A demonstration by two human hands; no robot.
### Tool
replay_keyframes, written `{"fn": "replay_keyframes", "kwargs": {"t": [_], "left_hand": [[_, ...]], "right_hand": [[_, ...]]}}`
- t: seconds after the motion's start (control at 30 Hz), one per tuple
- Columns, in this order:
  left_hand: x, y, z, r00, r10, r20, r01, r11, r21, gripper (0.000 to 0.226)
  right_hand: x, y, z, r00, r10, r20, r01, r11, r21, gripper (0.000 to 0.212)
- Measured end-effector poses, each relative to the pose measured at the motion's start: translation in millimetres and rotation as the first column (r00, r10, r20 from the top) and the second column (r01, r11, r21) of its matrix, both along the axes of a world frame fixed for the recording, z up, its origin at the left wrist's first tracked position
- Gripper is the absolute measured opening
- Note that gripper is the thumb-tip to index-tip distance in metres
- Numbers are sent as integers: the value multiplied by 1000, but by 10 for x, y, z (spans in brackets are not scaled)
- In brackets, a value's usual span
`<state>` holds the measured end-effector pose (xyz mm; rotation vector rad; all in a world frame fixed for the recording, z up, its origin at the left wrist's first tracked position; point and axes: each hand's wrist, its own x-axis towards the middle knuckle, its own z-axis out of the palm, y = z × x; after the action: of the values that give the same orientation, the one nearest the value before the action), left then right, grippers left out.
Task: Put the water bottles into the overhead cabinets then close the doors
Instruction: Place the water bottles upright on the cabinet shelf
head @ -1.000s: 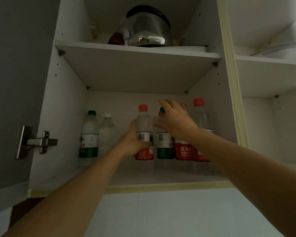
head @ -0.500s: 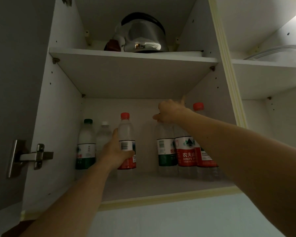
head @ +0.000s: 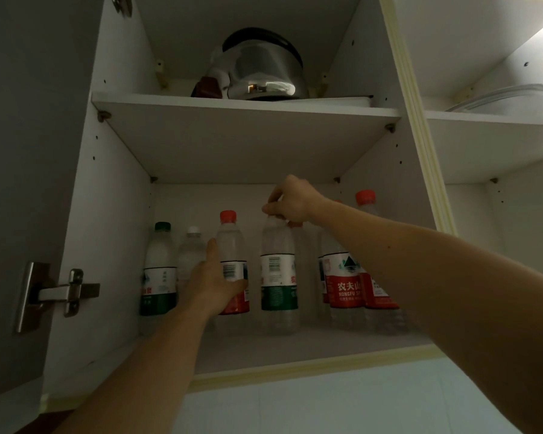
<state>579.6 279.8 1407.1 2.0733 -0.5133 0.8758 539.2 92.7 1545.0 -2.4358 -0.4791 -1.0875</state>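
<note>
Left of the left hand [head: 212,281], a green-capped bottle [head: 158,270] and a clear white-capped bottle [head: 191,255] stand at the back of the lower shelf [head: 295,349]. The left hand wraps the red-capped bottle [head: 232,264] at its label; slide it back level, keeping its base flat, and let go only once it stands steady. Just right of it, the right hand [head: 290,200] pinches the neck of the green-labelled bottle [head: 278,277]; guide it upright, clear of the red-labelled bottles [head: 358,277] beyond. Both doors then need closing.
</note>
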Motion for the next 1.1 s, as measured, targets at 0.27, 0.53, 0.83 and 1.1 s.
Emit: {"fn": "replay_keyframes", "kwargs": {"t": [0.27, 0.53, 0.83, 1.1], "left_hand": [[-27, 13, -8, 999, 34, 18, -34, 999, -21, 105], [-6, 48, 4, 998, 68, 17, -68, 997, -29, 92], [-28, 66, -11, 992, 120, -22, -121, 992, -33, 84], [-52, 222, 186, 980, 175, -95, -144, 953, 267, 132]], "right_hand": [[162, 217, -220, 987, 147, 69, -152, 985, 82, 32], [60, 22, -621, 889, 321, -327, -221, 926, 306, 72], [205, 91, -846, 857, 311, -411, -173, 925, 339, 47], [333, 289, -772, 843, 213, -494, -84, 959, 270, 49]]}}
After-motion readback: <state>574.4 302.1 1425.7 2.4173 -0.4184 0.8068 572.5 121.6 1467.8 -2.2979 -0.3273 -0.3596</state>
